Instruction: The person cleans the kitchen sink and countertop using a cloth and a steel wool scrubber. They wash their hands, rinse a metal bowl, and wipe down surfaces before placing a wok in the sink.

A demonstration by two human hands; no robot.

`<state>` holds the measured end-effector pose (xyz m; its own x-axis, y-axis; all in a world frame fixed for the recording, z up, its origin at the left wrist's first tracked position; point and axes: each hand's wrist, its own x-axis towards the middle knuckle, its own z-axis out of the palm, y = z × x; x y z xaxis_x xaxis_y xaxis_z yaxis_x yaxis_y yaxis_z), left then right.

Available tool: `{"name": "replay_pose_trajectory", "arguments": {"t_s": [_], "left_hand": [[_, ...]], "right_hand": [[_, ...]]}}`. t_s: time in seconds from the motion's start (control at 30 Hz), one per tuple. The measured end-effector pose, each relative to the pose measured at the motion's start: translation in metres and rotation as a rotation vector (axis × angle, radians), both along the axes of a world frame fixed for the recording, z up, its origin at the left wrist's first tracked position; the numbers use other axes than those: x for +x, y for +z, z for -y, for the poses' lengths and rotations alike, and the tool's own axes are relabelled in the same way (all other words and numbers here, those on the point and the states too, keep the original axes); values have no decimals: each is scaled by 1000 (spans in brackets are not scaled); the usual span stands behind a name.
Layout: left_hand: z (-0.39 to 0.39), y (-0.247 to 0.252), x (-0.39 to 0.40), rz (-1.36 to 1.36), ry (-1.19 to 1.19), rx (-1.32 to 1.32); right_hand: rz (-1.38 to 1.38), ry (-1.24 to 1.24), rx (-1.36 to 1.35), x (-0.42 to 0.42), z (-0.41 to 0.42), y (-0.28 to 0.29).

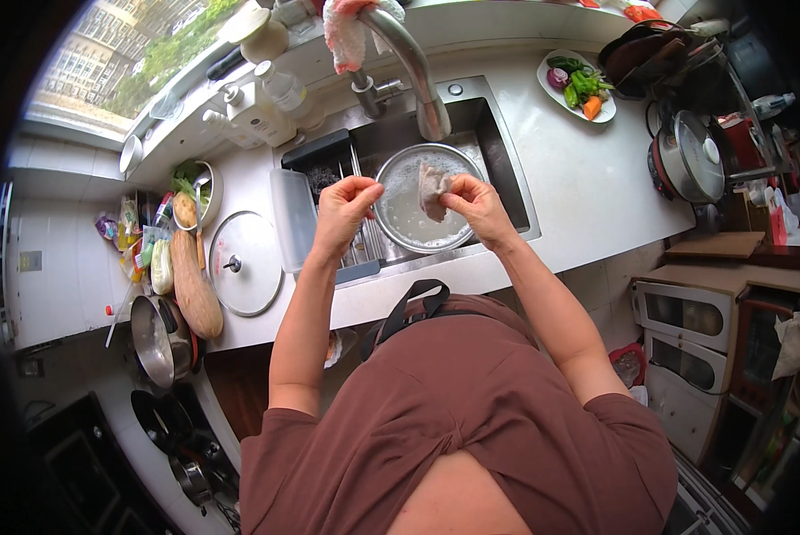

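Observation:
My right hand (481, 208) pinches a crumpled greyish-brown piece, perhaps a rag (432, 191), between thumb and fingers. The piece hangs above a round metal basin (428, 249) of cloudy water (403, 215) with foam and bubbles. To the left of it, my left hand (345, 212) is raised near the basin's rim, its thumb and forefinger pinched together; nothing shows between them. The basin stands in a stainless steel sink (515, 177), under a curved faucet (406, 50) with a pink and white cloth (344, 40) wrapped around it.
A rack (363, 269) spans the sink's left side. Left are a glass lid (256, 287), a butternut squash (191, 287) and a bowl (214, 194). Bottles (283, 93) line the window side. Right are a vegetable plate (604, 115) and a lidded pot (680, 160).

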<state>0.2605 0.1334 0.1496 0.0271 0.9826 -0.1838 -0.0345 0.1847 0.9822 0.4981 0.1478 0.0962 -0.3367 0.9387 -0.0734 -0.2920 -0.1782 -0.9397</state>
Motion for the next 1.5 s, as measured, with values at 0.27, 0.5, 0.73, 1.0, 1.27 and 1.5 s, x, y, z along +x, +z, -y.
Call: {"name": "replay_pose_trajectory", "arguments": {"t_s": [0.27, 0.5, 0.73, 1.0, 1.27, 1.5], "left_hand": [[5, 1, 16, 1, -148, -7], [2, -8, 3, -51, 46, 352], [0, 44, -9, 43, 13, 292], [-22, 104, -35, 99, -114, 415], [-111, 185, -16, 66, 184, 479], [-157, 114, -42, -295, 435, 327]], "right_hand": [[236, -221, 328, -8, -2, 25], [170, -283, 471, -7, -4, 61], [254, -280, 526, -8, -16, 110], [151, -283, 709, -3, -80, 172], [409, -419, 869, -37, -229, 252], [638, -393, 659, -23, -280, 150]]}}
